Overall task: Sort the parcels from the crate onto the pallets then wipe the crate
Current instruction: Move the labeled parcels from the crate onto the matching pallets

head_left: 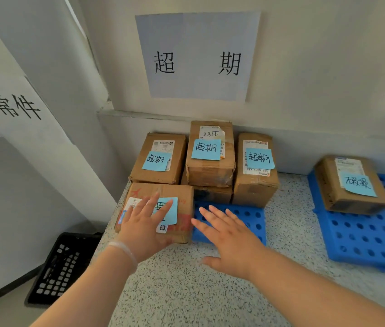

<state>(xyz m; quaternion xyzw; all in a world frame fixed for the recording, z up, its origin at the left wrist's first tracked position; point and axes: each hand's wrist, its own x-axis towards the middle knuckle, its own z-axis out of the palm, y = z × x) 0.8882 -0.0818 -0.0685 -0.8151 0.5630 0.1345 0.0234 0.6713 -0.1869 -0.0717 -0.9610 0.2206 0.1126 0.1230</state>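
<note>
A cardboard parcel with a blue sticky note lies at the front left of a blue perforated pallet. My left hand lies flat on its top, fingers straight. My right hand hovers with spread fingers just right of it, above the pallet's bare part. Behind stand three more parcels with blue notes: a left one, a middle one stacked on another box, and a right one. A black crate stands tilted on the floor at lower left.
A second blue pallet at the right carries one parcel with a blue note. A paper sign hangs on the wall above the first pallet, another sign on the left panel. Speckled floor runs in front.
</note>
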